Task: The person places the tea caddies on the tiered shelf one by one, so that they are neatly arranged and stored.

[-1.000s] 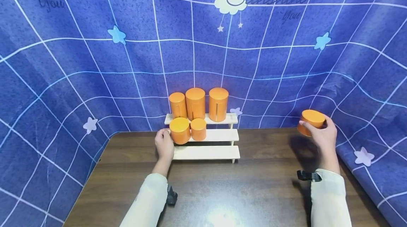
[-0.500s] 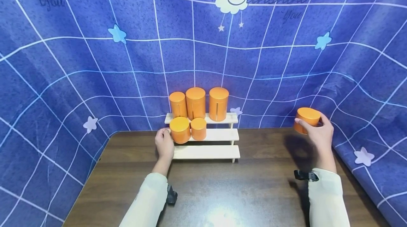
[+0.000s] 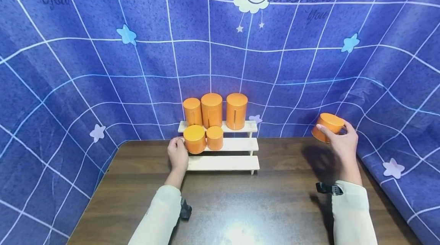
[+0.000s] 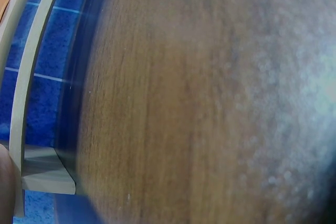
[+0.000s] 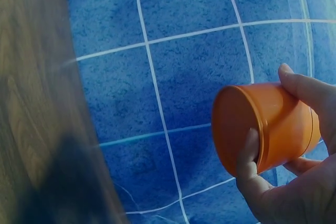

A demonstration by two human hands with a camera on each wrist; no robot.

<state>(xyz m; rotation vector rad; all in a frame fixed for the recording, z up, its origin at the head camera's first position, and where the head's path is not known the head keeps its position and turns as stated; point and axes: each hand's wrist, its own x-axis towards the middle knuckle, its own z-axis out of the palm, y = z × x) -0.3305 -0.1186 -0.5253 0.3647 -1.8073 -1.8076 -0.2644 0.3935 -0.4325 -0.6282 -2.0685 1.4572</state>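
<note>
In the head view, a pale three-tier wooden display stand (image 3: 223, 164) rests on the table. My left hand (image 3: 178, 157) grips its left end, fingers curled beside the middle tier. On that tier sit two short orange round tins, a wider one (image 3: 194, 140) near this hand and a smaller one (image 3: 215, 139). Three taller orange tins (image 3: 236, 112) stand upright on the top tier. Off to the right, my right hand (image 3: 346, 147) holds another short orange tin (image 3: 328, 126) above the table, tilted. The right wrist view shows thumb and fingers around that tin (image 5: 286, 124).
The brown wooden table (image 3: 275, 199) reaches back to a blue gridded cloth (image 3: 292, 65) that hangs behind and along both sides. A bright glare lies near the table's front. Each wrist wears a black strap (image 3: 329, 188).
My right hand has moved slightly left and away from me with the tin, which is now more tilted. The left hand and the stand keep their places.
</note>
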